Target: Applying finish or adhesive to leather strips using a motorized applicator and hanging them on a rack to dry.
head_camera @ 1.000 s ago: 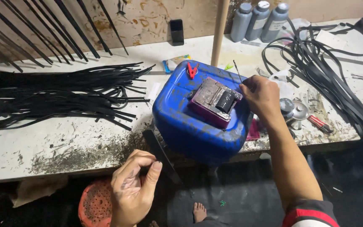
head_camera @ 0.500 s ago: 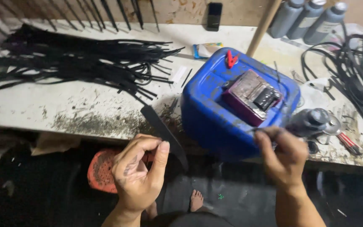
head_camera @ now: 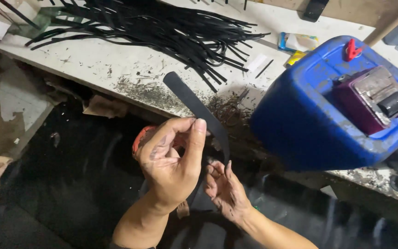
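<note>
My left hand (head_camera: pixel 171 161) is raised in front of the bench edge, thumb and forefinger pinched on a wide black strap (head_camera: pixel 192 99). The strap rises from my fingers and arches up over the white workbench (head_camera: pixel 97 69). Just below and to the right, my right hand (head_camera: pixel 224 189) has its fingers curled up against the strap's lower part, where it hangs down between both hands. The strap's lowest end is lost against the dark floor.
A blue plastic jerrycan (head_camera: pixel 309 120) lies on the bench at the right, with a maroon block (head_camera: pixel 374 99) and a red clip (head_camera: pixel 352 48) on top. A pile of thin black strips (head_camera: pixel 162 27) covers the back of the bench. A red basket (head_camera: pixel 139 138) sits behind my left hand.
My right hand has come away from the jerrycan, down to the strap beside my left hand. The view has swung to the left and closer, and the strap now stands higher.
</note>
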